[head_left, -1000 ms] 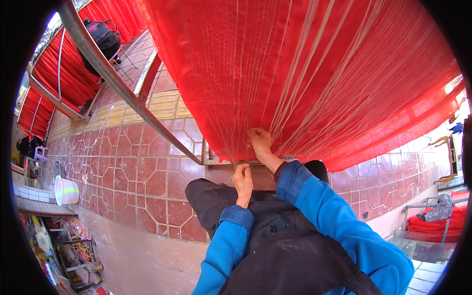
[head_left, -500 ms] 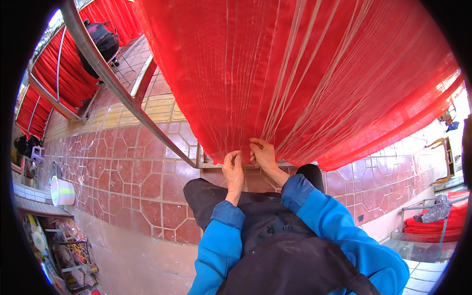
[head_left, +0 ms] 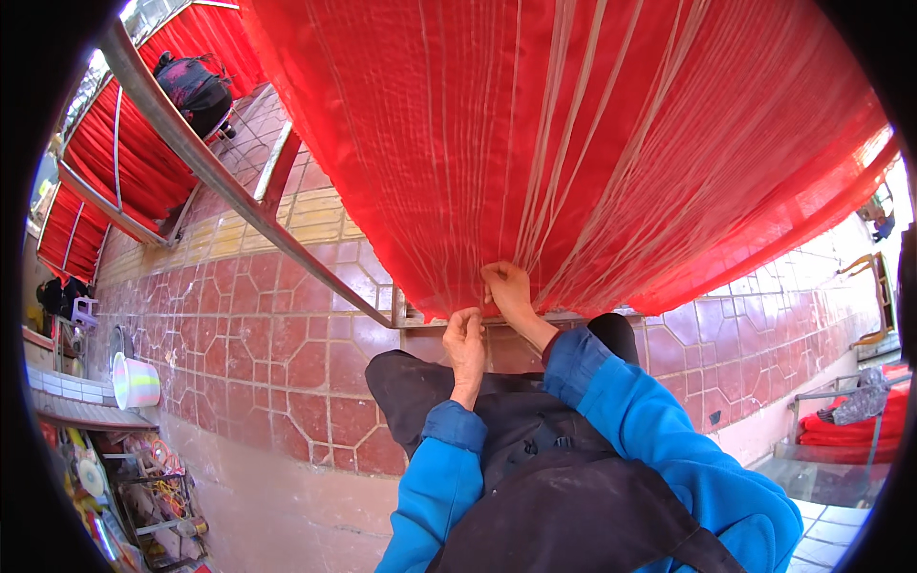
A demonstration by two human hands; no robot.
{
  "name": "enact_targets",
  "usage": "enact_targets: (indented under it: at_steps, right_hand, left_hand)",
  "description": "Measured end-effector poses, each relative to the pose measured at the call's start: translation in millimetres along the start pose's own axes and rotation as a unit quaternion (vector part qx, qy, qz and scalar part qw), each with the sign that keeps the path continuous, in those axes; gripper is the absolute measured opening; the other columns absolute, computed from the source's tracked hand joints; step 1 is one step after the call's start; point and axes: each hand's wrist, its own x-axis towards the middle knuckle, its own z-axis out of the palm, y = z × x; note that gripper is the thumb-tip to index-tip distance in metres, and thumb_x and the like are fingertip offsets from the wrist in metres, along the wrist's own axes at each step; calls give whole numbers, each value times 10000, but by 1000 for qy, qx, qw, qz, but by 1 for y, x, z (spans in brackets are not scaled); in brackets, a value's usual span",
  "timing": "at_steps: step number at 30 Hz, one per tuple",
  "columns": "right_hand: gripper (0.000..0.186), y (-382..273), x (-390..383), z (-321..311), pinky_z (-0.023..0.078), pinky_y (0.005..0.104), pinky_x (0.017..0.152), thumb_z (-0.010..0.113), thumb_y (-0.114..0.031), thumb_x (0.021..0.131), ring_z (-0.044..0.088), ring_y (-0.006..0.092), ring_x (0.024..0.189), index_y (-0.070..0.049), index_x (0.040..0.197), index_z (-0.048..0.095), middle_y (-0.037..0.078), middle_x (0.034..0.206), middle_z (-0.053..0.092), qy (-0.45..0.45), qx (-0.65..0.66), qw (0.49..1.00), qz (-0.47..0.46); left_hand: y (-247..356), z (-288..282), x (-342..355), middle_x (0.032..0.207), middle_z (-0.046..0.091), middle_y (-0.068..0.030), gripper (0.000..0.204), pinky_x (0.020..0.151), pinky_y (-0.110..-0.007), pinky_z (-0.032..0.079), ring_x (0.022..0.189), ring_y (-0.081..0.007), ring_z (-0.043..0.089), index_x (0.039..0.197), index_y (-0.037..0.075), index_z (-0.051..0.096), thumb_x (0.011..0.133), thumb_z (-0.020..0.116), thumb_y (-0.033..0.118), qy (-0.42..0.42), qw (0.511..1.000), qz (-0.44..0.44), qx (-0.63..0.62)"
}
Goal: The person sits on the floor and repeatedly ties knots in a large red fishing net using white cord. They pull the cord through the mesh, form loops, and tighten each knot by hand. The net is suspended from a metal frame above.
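Observation:
A wide red cloth point(head_left: 401, 143) hangs before me, with many fine pale threads point(head_left: 564, 124) running down over it and drawing together near its lower edge. My left hand point(head_left: 465, 346) is at that edge, thumb and fingers pinched together where the threads gather. Slightly higher and to its right, my right hand point(head_left: 508, 289) bends at the wrist and pinches at the threads against the cloth. The two hands are close together but apart. Single threads between the fingertips are too fine to make out.
A metal frame rail point(head_left: 239, 205) slopes down on the left to a low bar. A pale striped bucket point(head_left: 136, 382) stands on the tiled floor point(head_left: 287, 329), above a cluttered shelf point(head_left: 143, 497). Another person point(head_left: 196, 94) sits far left by more red cloth. Folded red cloth point(head_left: 850, 430) lies right.
My left hand has shifted slightly down and right from the cloth's edge. My right hand has risen a little. The whole view has moved slightly.

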Motion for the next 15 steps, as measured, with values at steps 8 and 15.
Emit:
enact_targets:
  at_steps: [8,15]
  right_hand:
    - [143,-6,-74,-40,445,236,466,575,-101,903,527,89,512,39,915,601,36,631,571,-99,48,994,3]
    - [140,-10,-105,-47,452,226,495,588,-121,896,534,76,558,13,936,604,19,656,570,-202,47,978,-15]
  left_hand:
    - [27,5,11,857,614,-28,197,709,-228,444,798,-87,546,1006,-18,633,940,523,132,-61,998,15,-30]
    - [55,13,6,910,660,-74,246,778,-255,455,848,-115,577,1023,-33,638,949,532,176,-110,992,-54,-19]
